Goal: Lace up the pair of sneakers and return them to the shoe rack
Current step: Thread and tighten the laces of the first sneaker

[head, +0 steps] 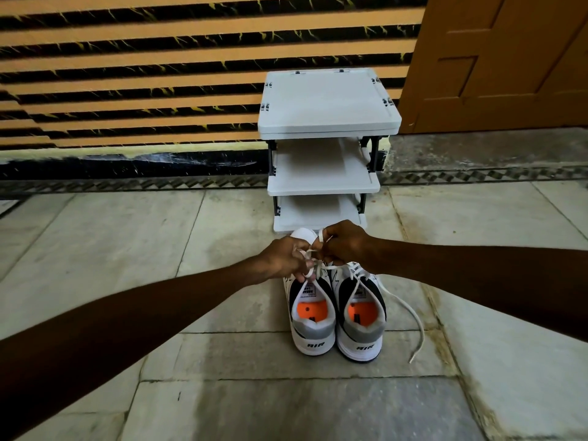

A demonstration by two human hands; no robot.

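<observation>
Currently tying bow on left sneaker (313,313). Both hands closed on its lace (310,265): left hand (286,257) pinches a loop, right hand (345,241) grips the other end, fingers (321,249) nearly touching over the tongue. Best pull loops apart evenly, keep knot low. Pair on floor (127,249) just below fingers; long axes run heel-near, toes twd shoe rack (324,167). Right sneaker (361,316) lace looks loose, trailing

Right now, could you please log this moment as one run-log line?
stage: tying | left hand: gripping lace | right hand: gripping lace | left sneaker: being tied | right sneaker: lace loose | shoe rack: shelves bare
</observation>
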